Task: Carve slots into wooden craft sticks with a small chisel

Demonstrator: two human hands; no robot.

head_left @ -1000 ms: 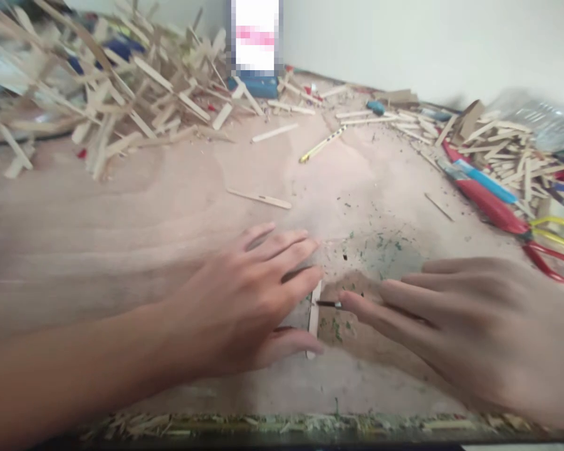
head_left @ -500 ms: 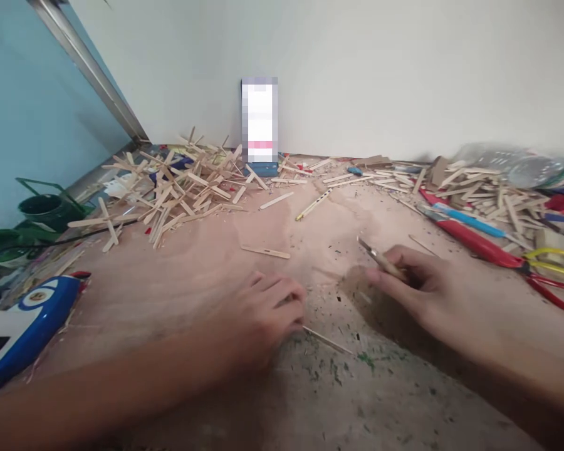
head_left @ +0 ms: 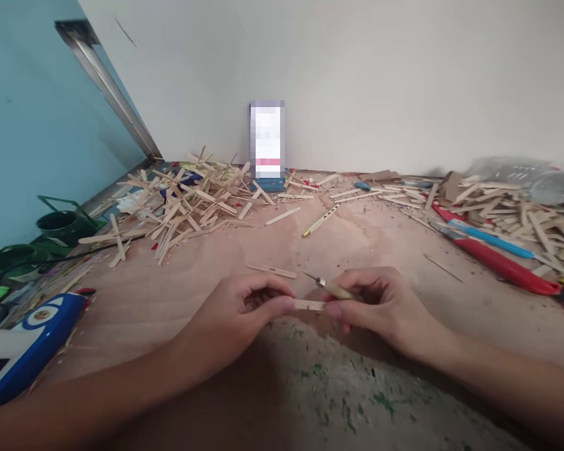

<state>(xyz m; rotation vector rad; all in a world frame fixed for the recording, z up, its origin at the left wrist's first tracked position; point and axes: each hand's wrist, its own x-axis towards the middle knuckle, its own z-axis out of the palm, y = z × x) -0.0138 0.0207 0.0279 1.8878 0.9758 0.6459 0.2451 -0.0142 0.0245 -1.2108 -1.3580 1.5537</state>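
Stick turned crosswise, right hand now pinching it, knife lifted

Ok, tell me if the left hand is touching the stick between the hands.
Touching. The head view shows the left hand pinching one end of the stick.

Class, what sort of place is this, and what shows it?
Probably a craft workspace: a heap of flat wooden sticks, a thin-bladed knife in the right hand, and green flecks scattered over the tabletop.
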